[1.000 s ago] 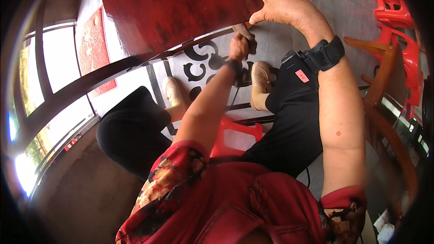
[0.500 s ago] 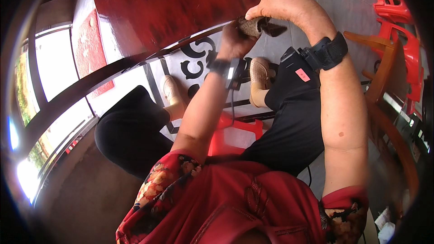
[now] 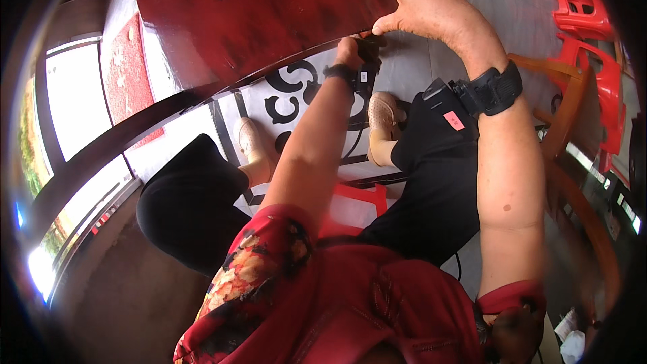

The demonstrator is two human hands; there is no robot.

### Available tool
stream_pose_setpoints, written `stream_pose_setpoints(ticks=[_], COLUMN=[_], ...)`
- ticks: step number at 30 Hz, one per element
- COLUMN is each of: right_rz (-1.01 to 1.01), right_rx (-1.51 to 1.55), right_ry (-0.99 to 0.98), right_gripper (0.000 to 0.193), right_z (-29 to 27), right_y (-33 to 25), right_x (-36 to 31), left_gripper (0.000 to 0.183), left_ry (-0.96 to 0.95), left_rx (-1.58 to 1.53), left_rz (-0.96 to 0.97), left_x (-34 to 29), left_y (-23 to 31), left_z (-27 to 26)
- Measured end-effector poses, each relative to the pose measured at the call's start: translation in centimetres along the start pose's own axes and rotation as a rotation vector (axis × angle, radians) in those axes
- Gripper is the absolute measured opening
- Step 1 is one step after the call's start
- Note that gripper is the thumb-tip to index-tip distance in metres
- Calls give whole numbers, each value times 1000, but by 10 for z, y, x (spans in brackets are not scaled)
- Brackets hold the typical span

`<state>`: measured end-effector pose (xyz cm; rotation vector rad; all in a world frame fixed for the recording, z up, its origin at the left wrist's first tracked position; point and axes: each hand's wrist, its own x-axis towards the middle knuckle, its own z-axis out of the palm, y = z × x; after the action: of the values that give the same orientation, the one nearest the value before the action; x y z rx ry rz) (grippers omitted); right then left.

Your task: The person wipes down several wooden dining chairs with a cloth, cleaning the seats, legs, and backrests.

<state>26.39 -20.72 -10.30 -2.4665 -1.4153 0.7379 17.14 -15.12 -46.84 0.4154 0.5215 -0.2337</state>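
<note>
A glossy dark red wooden panel [image 3: 263, 13] fills the top middle, its near edge slanting up to the right. My right hand [image 3: 431, 7] grips its right end, thumb at the near corner and fingers stretched along the side edge. My left hand [image 3: 348, 52] reaches up to the near edge by that corner and is partly tucked beneath it. Its fingers are mostly hidden. The brown cloth it holds in the earlier picture is now almost wholly out of sight under the panel.
Red plastic stools [image 3: 579, 7] stand at the right, near a brown wooden chair [image 3: 573, 108]. Part of another red stool [image 3: 364, 195] shows between my legs. A dark curved rail [image 3: 87, 162] runs along the left. The grey floor [image 3: 445, 61] has black scroll patterns.
My left hand has moved up and slightly right, going partly under the panel's edge, and the cloth has passed from view. My right hand keeps its place on the panel's end.
</note>
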Motion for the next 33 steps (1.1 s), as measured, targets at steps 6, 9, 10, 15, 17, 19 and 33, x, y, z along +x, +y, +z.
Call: stream_pose_setpoints(ticks=[6, 9, 10, 15, 17, 19, 33], right_rz=[-21, -36, -39, 114, 77, -4, 120], right_rx=[-14, -52, -42, -7, -38, -9, -37], right_ry=[59, 64, 68, -68, -6, 34, -47], right_gripper=[95, 95, 95, 99, 101, 101, 99], right_z=[2, 0, 1, 1, 7, 5, -3], right_y=[-5, -12, -10, -11, -7, -7, -14], right_x=[-10, -7, -7, 9, 6, 8, 3], left_gripper=[36, 38, 38, 28, 28, 32, 54], left_ry=[-57, -68, 9, 316, 342, 419, 1131], left_rx=[652, 1048, 1079, 1279, 1462, 1864, 1442], left_rz=[359, 825, 675, 615, 326, 413, 705], left_x=[-104, -85, -75, -31, -47, -45, -164], left_y=[84, 74, 72, 36, 44, 32, 46], left_z=[67, 42, 37, -8, 8, -17, -138])
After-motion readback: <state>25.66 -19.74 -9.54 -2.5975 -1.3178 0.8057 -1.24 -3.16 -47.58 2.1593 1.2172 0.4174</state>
